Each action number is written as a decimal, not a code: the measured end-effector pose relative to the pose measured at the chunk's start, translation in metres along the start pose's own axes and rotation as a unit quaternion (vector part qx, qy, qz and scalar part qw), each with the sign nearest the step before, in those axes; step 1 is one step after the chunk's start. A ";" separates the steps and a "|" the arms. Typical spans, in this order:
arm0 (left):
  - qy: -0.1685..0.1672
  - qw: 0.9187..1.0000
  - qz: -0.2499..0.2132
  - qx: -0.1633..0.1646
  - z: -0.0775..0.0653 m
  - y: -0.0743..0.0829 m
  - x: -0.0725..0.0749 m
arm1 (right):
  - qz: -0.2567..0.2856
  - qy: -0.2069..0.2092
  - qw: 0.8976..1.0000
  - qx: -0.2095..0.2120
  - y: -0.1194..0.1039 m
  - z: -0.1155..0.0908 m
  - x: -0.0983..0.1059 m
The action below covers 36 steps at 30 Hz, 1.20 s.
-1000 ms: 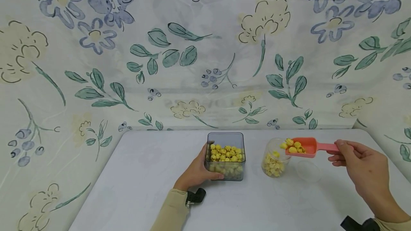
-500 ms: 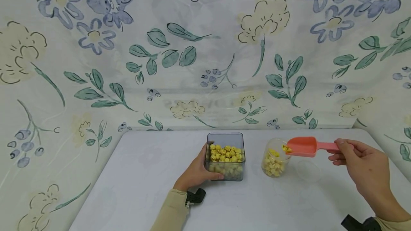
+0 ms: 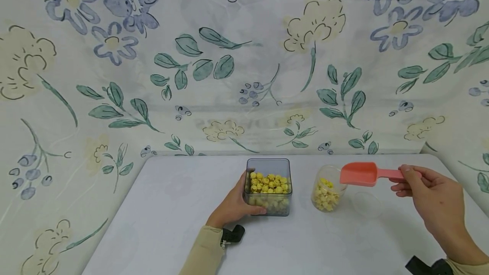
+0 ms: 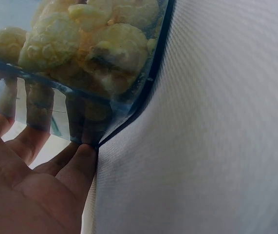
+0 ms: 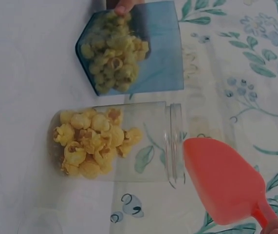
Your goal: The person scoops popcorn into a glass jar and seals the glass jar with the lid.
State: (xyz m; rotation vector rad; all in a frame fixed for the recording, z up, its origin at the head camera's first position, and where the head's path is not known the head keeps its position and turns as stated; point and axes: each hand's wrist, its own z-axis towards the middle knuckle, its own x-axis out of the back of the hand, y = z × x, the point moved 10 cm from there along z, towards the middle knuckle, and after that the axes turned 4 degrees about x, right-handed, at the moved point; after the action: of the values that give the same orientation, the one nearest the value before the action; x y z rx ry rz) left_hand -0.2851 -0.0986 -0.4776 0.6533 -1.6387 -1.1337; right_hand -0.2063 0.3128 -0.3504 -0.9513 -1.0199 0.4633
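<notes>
My left hand [image 3: 234, 205] grips the left side of a clear blue-grey square container [image 3: 268, 204], thumb across its front and fingers behind. Yellow popcorn [image 3: 268, 183] fills its lower part. In the left wrist view, fingers [image 4: 39, 105] show through the container wall. My right hand [image 3: 437, 200] pinches the handle of a coral-red scoop [image 3: 359, 174], whose tip is at the rim of a clear round jar [image 3: 338, 198]. No popcorn shows in the scoop. Popcorn [image 5: 87, 141] lies in the bottom part of the jar in the right wrist view, with its mouth uncovered.
A clear round lid [image 3: 366, 204] lies flat on the white table [image 3: 305, 245], just right of the jar. Behind the table hangs a floral cloth [image 3: 244, 88]. Dark cameras are strapped to both wrists.
Popcorn that lay in the scoop has dropped into the jar, leaving the scoop bare. The scoop has tipped slightly toward the jar. My left hand and the square container have stayed put.
</notes>
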 end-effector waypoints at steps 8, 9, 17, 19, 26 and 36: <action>0.001 1.000 0.007 -0.002 -0.001 0.000 0.000 | 0.028 0.008 1.000 0.011 -0.004 0.000 -0.001; 0.001 1.000 0.006 -0.002 -0.001 -0.001 0.000 | 0.031 0.009 0.999 0.010 -0.005 0.000 -0.002; 0.000 1.000 0.008 -0.002 -0.002 0.000 -0.001 | 0.057 0.004 0.998 0.030 -0.016 -0.005 -0.010; 0.001 1.000 0.013 -0.003 -0.002 0.001 0.000 | 0.068 0.004 0.997 0.042 -0.020 -0.007 -0.012; -0.001 1.000 0.010 -0.012 -0.002 0.003 0.001 | 0.098 -0.005 0.993 0.067 -0.030 -0.011 -0.023; -0.005 1.000 0.008 -0.012 -0.003 0.003 0.001 | 0.106 -0.013 0.992 0.064 -0.039 -0.013 -0.036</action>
State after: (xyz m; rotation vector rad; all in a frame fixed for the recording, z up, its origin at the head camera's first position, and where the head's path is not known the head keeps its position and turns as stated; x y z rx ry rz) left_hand -0.2827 -0.0989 -0.4744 0.6194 -1.6328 -1.1456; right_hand -0.2155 0.2607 -0.3383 -0.9445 -0.9047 0.7124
